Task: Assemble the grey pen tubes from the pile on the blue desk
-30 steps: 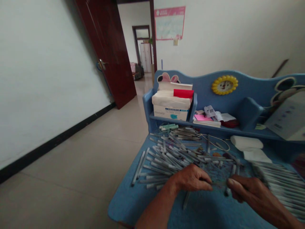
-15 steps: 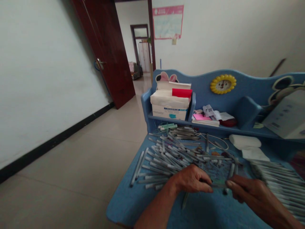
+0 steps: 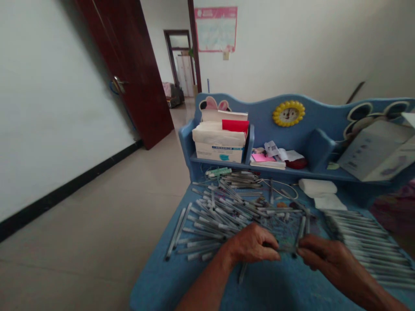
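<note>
A slim grey pen (image 3: pixel 287 249) spans the gap between my two hands above the blue desk. My left hand (image 3: pixel 254 244) is closed around its left end, thumb and fingers pressed together. At its other end, my right hand (image 3: pixel 324 252) pinches it between thumb and fingers. Left of and beyond my left hand lies a loose heap of grey pens (image 3: pixel 223 211), pointing many ways. To the right of my right hand, several pens lie side by side in a row (image 3: pixel 372 242). One pen (image 3: pixel 242 273) pokes out beneath my left wrist.
The blue desk (image 3: pixel 155 280) has a back shelf carrying a white mask box (image 3: pixel 218 151), papers (image 3: pixel 269 163) and a grey-white carton (image 3: pixel 372 149). A yellow flower-shaped clock (image 3: pixel 288 113) is on its backboard. A white paper roll (image 3: pixel 317 186) lies below the shelf.
The whole view has shifted, so the desk and hands appear farther left. Both hands keep their hold on the pen, with little visible change between them.
</note>
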Available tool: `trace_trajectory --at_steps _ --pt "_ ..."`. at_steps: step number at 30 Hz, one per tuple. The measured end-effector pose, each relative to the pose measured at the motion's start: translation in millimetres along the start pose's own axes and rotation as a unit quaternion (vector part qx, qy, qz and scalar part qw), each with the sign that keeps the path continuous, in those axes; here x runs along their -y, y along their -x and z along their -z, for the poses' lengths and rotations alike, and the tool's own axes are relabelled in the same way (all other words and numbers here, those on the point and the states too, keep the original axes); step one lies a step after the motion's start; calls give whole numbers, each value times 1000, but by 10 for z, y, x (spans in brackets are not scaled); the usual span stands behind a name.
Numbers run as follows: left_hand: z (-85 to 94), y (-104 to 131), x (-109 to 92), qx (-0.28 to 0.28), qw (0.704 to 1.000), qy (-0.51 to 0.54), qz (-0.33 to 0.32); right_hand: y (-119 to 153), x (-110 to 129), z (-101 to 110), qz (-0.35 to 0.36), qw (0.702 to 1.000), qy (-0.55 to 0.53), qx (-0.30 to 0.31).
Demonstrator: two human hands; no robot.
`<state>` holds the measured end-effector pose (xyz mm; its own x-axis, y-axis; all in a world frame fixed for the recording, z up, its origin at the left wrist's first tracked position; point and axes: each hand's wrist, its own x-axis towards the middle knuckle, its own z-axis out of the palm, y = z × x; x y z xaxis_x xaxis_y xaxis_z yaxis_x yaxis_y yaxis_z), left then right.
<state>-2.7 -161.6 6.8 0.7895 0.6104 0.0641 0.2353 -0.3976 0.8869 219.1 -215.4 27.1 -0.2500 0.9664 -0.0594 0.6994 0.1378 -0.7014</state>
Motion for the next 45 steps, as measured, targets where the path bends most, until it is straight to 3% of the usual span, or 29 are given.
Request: trace_trajectory --at_steps 5,10,15,18,21,24,27,33,39,45 --pt "-16 -43 -44 -18 988 -147 -46 -33 33 -23 -25 999 -17 19" --pt "-106 -77 -69 -88 941 -323 -53 -61 35 -59 -72 993 -95 3" --pt "-168 -103 -54 -149 921 -356 -48 -97 42 -86 -89 987 -136 -20" --pt "-135 -105 -92 -203 933 -296 -20 -202 -41 -44 -55 991 -108 -49" --pt "-42 -89 -146 -260 950 -171 7 -389 -184 8 -21 992 76 -99" --pt "80 -63 -153 -313 948 -41 32 -598 -277 21 0 944 324 -67" --pt "185 -38 -91 -368 925 76 60 -761 -277 8 32 899 436 -9" --pt "275 -3 11 -414 868 253 100 -896 -264 43 72 893 443 24" --pt "268 -14 -38 -425 859 276 70 -873 -331 69 98 908 405 37" --pt "270 -30 -55 -450 837 307 51 -703 -249 -5 93 939 330 -12"
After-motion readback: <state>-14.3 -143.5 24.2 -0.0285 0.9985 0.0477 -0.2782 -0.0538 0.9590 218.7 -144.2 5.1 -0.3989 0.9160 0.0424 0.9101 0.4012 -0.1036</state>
